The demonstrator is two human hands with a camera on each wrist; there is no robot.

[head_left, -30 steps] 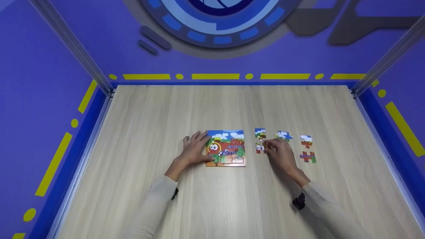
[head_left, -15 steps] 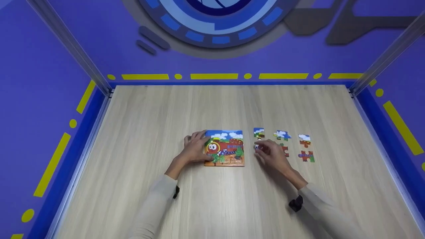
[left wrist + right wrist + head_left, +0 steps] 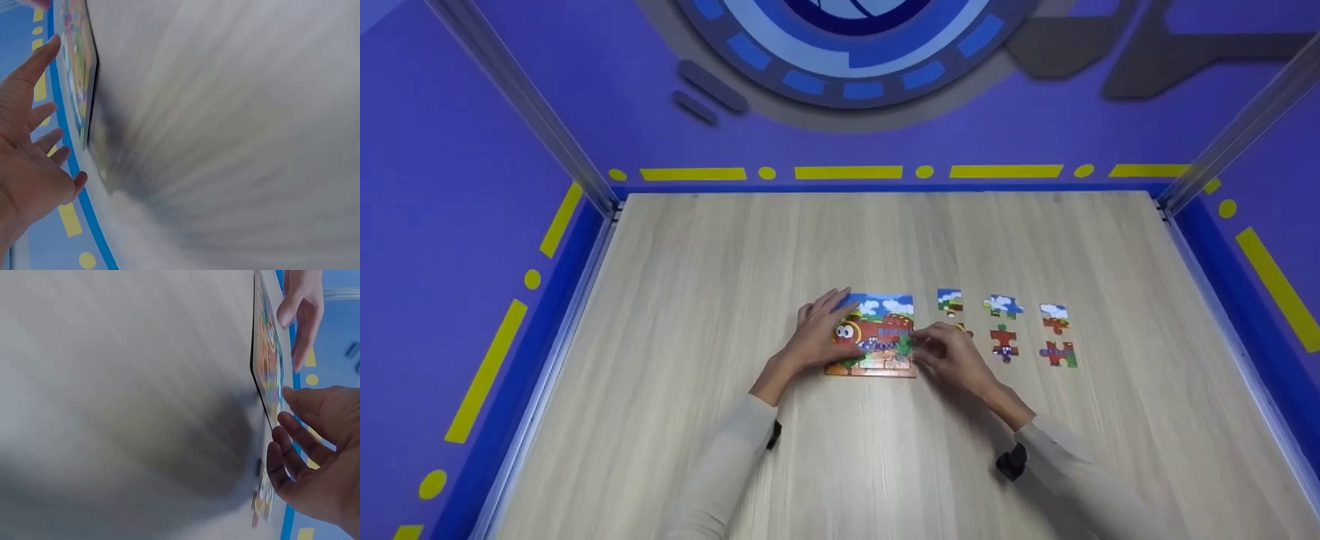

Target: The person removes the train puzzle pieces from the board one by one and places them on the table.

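Observation:
A square puzzle board (image 3: 885, 337) showing a cartoon red train lies flat on the table. My left hand (image 3: 819, 334) lies over the board's left part, thumb toward the lower side and fingers stretched to the upper edge. In the left wrist view its fingers are spread and extended. At the board's right edge is my right hand (image 3: 952, 356), fingers loosely bent, with no piece visible between them in the right wrist view. A puzzle piece (image 3: 966, 330) beside it is mostly covered by that hand.
Several loose puzzle pieces lie right of the board: a cloud-and-train piece (image 3: 949, 301), a sky piece (image 3: 1003, 305), a red piece (image 3: 1004, 342), another sky-and-red piece (image 3: 1054, 316) and a red-green piece (image 3: 1059, 353). Blue walls (image 3: 840, 150) enclose the wooden table (image 3: 720, 247).
My right hand has left the eyed puzzle piece and moved left to the board's right edge. My left hand has slid rightward, farther over the board.

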